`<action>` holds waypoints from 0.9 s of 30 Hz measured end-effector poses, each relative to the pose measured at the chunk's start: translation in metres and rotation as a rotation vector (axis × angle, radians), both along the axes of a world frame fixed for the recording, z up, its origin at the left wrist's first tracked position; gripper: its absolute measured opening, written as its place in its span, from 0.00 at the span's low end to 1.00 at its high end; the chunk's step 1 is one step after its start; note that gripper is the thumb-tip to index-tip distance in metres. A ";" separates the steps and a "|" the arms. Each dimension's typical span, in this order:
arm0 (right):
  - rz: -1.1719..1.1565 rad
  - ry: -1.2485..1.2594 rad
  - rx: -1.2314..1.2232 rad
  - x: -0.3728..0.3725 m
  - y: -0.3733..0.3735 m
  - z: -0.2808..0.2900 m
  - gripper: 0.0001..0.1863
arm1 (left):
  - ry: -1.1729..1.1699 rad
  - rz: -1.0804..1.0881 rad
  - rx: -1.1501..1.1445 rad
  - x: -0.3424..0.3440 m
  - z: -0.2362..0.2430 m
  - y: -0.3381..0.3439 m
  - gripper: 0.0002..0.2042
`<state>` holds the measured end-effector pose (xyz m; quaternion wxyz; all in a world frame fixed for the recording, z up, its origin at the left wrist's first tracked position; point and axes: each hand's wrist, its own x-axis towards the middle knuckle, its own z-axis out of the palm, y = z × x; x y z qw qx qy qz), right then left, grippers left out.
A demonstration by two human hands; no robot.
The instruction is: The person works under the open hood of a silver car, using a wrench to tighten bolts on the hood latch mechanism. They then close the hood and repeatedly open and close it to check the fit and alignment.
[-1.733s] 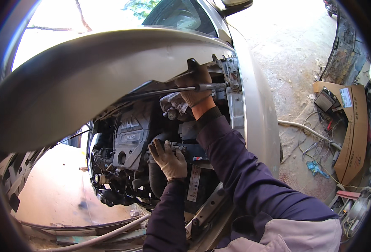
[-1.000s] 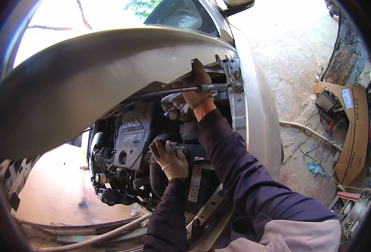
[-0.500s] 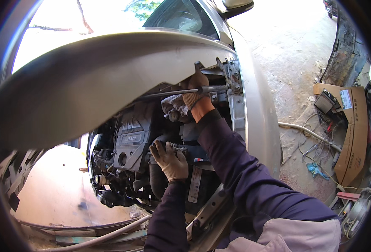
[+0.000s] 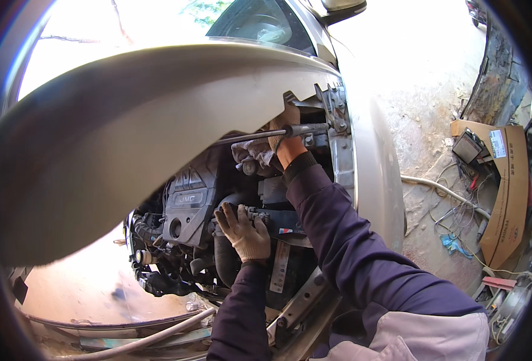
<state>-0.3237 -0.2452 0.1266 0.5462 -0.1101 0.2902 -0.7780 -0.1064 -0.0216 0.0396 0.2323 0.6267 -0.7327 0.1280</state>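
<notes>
- While your right hand (image 4: 290,114) is tucked up at the notched edge of the hood (image 4: 127,132), its fingers are hidden, so I can't tell if it's gripping anything or just pushing up.
- Your left hand (image 4: 245,233) is easier to read: nothing held, fingers spread, laid over the fittings beside the fat black hose (image 4: 225,257), a little right of the engine cover (image 4: 184,197).
- Biggest worry, imo, is the hood dropping. If the strut (image 4: 308,128) isn't really carrying it and your right hand slips, it could land on that arm.
- Pinching would be my second one. The strut crosses in front of your right hand and the metal bracket (image 4: 337,111) by the fender (image 4: 379,168) is close by, so a sideways shift of the panel could trap fingers.
- Careful leaning on your left, too much weight there might crack a fitting.
- That grey cloth (image 4: 255,151) lies just left of your right wrist, and I guess it could snag if you yank back.
- As for where the hood sits: its edge is right over your right hand, and most of the panel stretches off to your left, so I'd expect a pretty lopsided load.
</notes>
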 end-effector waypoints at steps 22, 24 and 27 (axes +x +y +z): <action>0.556 0.845 -0.002 -0.016 0.435 0.003 0.21 | -0.214 -0.011 -0.479 0.032 -0.045 -0.050 0.26; 0.499 0.804 0.071 -0.039 0.493 0.000 0.20 | -0.451 0.041 -0.418 0.030 -0.042 -0.047 0.25; 0.374 0.730 0.135 -0.057 0.566 -0.009 0.18 | -0.180 -0.093 -0.254 0.018 -0.034 -0.018 0.28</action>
